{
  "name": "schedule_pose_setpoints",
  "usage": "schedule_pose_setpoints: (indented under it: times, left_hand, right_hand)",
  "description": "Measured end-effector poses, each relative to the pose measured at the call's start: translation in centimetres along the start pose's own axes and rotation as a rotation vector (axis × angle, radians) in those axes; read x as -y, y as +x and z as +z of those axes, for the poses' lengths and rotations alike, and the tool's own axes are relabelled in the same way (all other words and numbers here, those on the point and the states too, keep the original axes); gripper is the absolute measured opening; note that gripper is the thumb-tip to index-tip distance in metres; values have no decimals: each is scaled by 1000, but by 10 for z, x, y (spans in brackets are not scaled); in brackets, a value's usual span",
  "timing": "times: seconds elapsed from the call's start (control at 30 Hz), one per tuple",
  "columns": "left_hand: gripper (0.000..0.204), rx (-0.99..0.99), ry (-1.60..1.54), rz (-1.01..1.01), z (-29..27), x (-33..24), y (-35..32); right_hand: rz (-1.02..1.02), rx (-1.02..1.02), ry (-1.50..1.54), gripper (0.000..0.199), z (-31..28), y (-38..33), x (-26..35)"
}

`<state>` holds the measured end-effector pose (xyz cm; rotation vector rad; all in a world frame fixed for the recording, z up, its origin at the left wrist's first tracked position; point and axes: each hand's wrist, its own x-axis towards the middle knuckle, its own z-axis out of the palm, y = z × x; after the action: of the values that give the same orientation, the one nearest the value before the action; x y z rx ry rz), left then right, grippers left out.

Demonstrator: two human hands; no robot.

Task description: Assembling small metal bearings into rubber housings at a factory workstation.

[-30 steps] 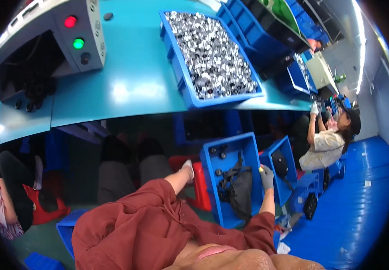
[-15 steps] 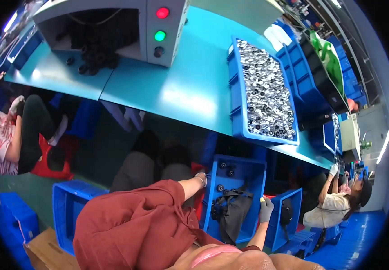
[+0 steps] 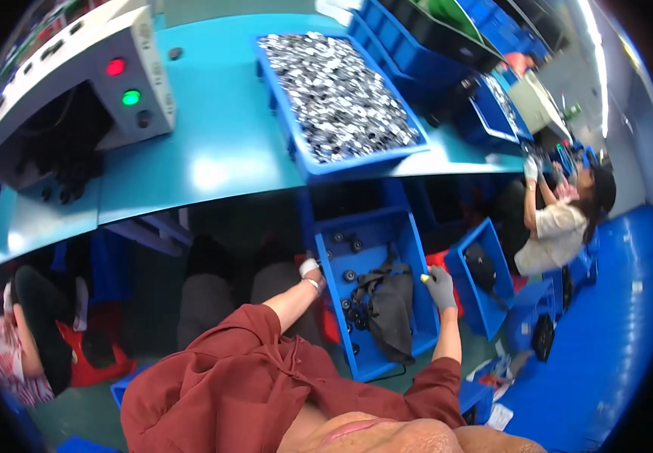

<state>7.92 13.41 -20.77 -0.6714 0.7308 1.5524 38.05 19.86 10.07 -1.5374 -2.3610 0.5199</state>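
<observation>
both gloved hands, left hand (image 3: 311, 269) and right hand (image 3: 440, 286), still clamped on the rims of the blue floor bin (image 3: 409, 238), fingers curled, the bin barely shifted since a second ago.

One blue tray (image 3: 308, 162) heaped with small metal parts on the bench (image 3: 221, 151). Two lights on the grey machine (image 3: 77, 83): one red (image 3: 115, 66), one green (image 3: 131, 97). Two gloved hands, left (image 3: 311, 270) and right (image 3: 440, 287), at one blue floor bin (image 3: 409, 249) holding one dark bag (image 3: 387, 309).
</observation>
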Motion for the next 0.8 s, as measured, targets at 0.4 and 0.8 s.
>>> schedule_pose_setpoints:
  times: [0.4, 0.8]
  left_hand:
    - [85, 215, -105, -195, 38, -64, -46]
    - [57, 25, 519, 103, 98, -93, -117]
  right_hand:
    - [155, 2, 220, 25, -5, -14, 13]
    - [179, -4, 195, 32, -2, -15, 3]
